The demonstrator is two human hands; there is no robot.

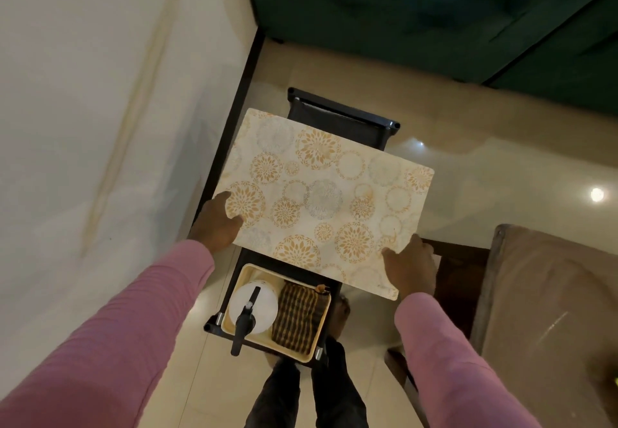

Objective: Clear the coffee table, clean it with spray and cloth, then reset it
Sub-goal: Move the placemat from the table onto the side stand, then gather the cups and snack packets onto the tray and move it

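I hold a cream placemat [321, 200] with gold and grey flower circles flat in the air over a black cart [337, 116]. My left hand [217, 220] grips its near left edge, thumb on top. Its near right corner is in my right hand [409, 265]. Below the mat, a cream tray [234, 332] on the cart carries a white spray bottle [255, 307] with a black trigger and a folded brown striped cloth [299, 315]. The coffee table [541, 294] is at the right edge, brown with a glossy top.
A white wall [100, 126] with a black skirting strip runs along the left of the cart. A dark green sofa [434, 16] fills the top. The floor is shiny beige tile. My legs and one foot show below the cart.
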